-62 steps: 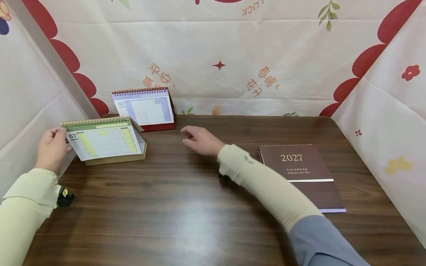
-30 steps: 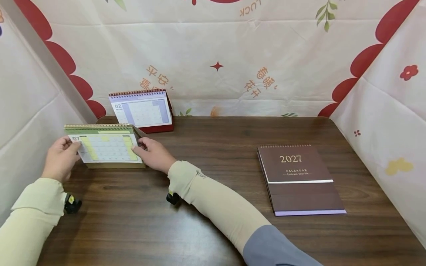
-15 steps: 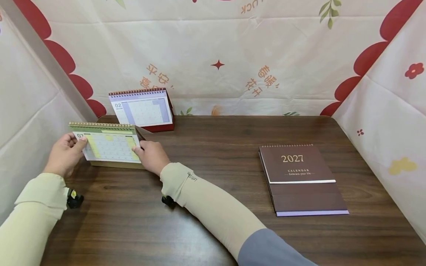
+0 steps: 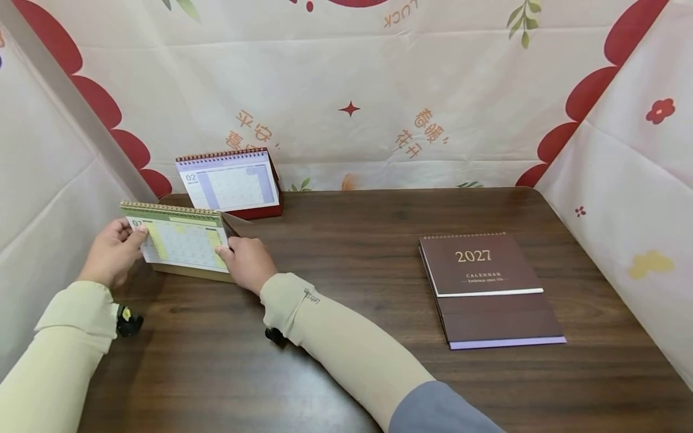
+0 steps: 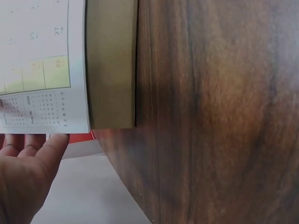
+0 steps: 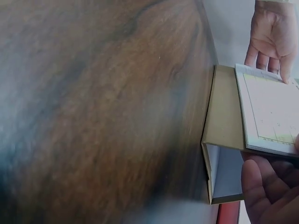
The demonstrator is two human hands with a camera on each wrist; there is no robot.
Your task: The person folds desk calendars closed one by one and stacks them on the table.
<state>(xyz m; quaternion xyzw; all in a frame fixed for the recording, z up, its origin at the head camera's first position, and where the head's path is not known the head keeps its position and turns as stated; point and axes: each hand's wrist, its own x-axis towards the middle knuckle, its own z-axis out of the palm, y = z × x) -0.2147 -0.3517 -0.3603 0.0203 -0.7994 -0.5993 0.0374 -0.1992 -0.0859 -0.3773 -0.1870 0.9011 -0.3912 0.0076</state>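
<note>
A green-topped desk calendar [image 4: 184, 243] showing 07 stands like a tent at the left of the table, gripped at both sides. At its left edge my left hand [image 4: 112, 251] holds it, thumb on the page front and fingers behind. My right hand [image 4: 250, 263] pinches the right edge, thumb over the page. In the left wrist view the calendar's tan base [image 5: 111, 65] meets the wood. The right wrist view shows the open end of its stand [image 6: 226, 170], with the right hand's fingers [image 6: 264, 186] curled beside it.
Just behind stands a purple desk calendar [image 4: 230, 182] marked 02 on a red base. A brown 2027 calendar [image 4: 487, 264] lies flat at the right of the wooden table [image 4: 346, 252]. Printed cloth walls [image 4: 303, 72] close off the back and both sides.
The right hand has come left from mid-table and taken hold of the green calendar's right edge. With both hands on it, the calendar has shifted slightly right and turned a little.
</note>
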